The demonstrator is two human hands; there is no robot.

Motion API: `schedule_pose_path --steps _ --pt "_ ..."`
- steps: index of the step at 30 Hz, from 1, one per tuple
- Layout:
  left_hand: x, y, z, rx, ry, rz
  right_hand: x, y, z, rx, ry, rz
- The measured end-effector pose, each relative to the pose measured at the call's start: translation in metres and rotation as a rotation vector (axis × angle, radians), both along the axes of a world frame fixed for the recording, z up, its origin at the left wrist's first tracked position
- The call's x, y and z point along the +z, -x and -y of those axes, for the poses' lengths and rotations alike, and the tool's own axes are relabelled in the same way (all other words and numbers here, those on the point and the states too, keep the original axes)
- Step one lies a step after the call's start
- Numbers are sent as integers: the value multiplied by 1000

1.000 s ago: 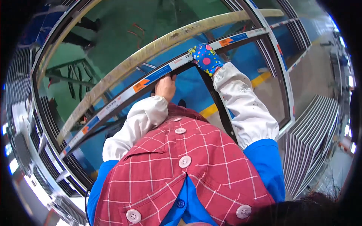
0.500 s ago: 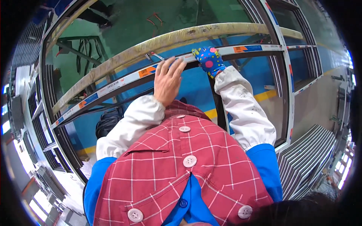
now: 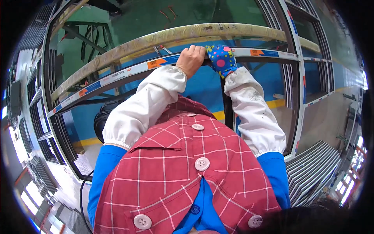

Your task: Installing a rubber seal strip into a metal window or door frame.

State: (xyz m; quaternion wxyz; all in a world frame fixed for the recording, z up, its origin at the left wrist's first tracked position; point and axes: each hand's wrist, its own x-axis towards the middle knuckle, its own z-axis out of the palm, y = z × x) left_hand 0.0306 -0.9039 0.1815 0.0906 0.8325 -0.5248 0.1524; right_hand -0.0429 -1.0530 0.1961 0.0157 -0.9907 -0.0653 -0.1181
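1. Crossbar (image 3: 171, 59): white-faced rail with orange and blue label patches. Spans a large dark-and-white frame (image 3: 302, 89), side to side, in front of the wearer. Taken as landmark below.
2. Left hand (image 3: 191, 60): bare, fingers curled over the crossbar just left of the other hand. Clamped on it by the look of the knuckles; thumb hidden.
3. Right hand (image 3: 221, 60): blue glove with pink and yellow dots. Closed around the crossbar, right of its middle. Underside of the grip out of sight.
4. Dark upright bar (image 3: 228, 103): runs from the crossbar, under the gloved hand, back toward the wearer.
5. White oversleeves (image 3: 255, 109) on both forearms, on the wearer's side of the crossbar; right one smudged. Red checked apron (image 3: 187, 167) behind them.
6. Padded beam (image 3: 171, 37): wrapped in yellowish film, just beyond the crossbar, curving in this lens roughly along it.
7. Dark green metal stand (image 3: 83, 37): beyond the crossbar's left half. Reddish cords (image 3: 171, 11) on the green floor, farther beyond its middle.
8. Another person's dark trouser leg (image 3: 105, 4): far beyond the crossbar, left half.
9. Black item (image 3: 103, 121): wearer's side of the crossbar, below its left half; kind unclear.
10. Stacked pale strips (image 3: 313, 167): wearer's side, past the crossbar's right end.
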Motion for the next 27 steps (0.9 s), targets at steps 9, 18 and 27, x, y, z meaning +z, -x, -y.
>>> schedule_pose_path --steps 9,18,27 --pt "50 -35 -107 88 -58 -191 11 -2 -21 -34 -12 -50" --pt "12 -24 -59 16 -24 -313 -13 -15 -36 14 -97 -68" --pt "4 -23 -74 70 33 -119 -14 -29 -60 83 -95 -49"
